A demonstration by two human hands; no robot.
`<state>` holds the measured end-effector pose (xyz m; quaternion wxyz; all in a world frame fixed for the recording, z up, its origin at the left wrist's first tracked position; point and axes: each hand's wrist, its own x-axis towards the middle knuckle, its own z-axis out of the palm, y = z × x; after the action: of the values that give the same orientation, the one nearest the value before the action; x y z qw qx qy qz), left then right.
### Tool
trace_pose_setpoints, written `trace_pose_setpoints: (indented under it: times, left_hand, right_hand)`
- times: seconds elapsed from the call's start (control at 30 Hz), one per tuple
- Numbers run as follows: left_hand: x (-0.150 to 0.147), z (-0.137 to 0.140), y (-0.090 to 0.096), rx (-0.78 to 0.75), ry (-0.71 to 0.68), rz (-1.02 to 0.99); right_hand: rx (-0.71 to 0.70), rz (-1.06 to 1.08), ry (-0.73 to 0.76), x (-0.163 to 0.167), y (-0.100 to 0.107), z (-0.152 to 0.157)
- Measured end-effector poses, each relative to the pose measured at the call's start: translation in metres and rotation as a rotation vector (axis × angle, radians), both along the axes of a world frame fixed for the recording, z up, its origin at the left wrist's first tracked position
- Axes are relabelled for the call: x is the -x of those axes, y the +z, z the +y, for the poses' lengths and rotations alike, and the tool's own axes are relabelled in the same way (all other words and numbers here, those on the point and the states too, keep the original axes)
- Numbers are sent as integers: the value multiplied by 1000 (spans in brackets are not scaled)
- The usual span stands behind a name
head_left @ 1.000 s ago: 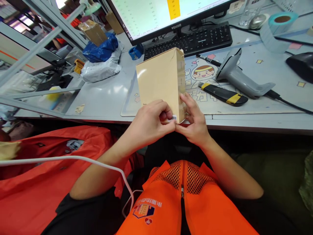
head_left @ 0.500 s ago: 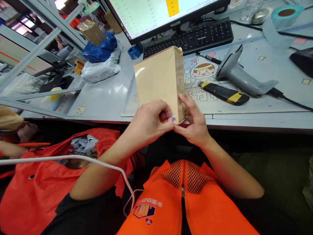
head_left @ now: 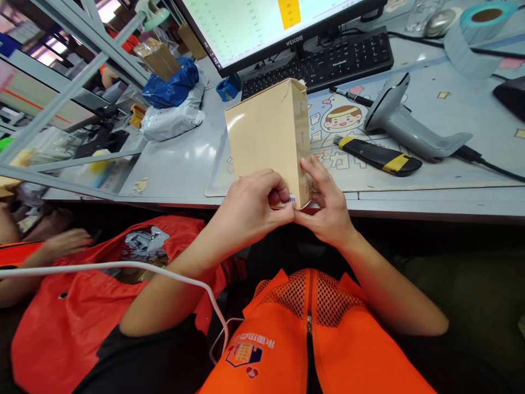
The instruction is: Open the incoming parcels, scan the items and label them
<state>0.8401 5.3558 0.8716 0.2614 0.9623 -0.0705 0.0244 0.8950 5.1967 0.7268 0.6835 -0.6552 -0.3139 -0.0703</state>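
A cream cardboard box point(head_left: 262, 134) stands tilted at the desk's front edge, its narrow side facing right. At its lower front corner is a small white barcode label point(head_left: 292, 198). My left hand point(head_left: 258, 202) is closed in a pinch at that label, thumb and fingertips on it and partly covering it. My right hand point(head_left: 326, 202) grips the box's narrow side, fingers on that face and thumb under the bottom corner near my left thumb. Right of the box lie a black and yellow box cutter point(head_left: 377, 156) and a grey barcode scanner point(head_left: 414, 123).
Behind the box are a keyboard point(head_left: 328, 63) and a monitor point(head_left: 295, 39). A label roll point(head_left: 471, 46) and a mouse point(head_left: 511, 101) sit to the right. Wrapped parcels point(head_left: 174, 117) lie left. Below is a red bag point(head_left: 69, 323), with another person's hand point(head_left: 68, 241) beside it.
My left fingertips have shifted slightly on the barcode label. The box and my right hand stay nearly where they were. Another person's hand has come into view at the left.
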Motion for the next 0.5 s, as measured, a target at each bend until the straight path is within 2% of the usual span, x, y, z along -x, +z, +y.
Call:
trace_pose_setpoints:
  times: [0.27, 0.5]
  left_hand:
    - [1, 2, -3, -66, -14, -67]
    - [18, -4, -5, -163, -74, -170]
  right_hand:
    - [3, -7, 2, -1, 2, 0]
    - [-7, -58, -14, -2, 1, 0]
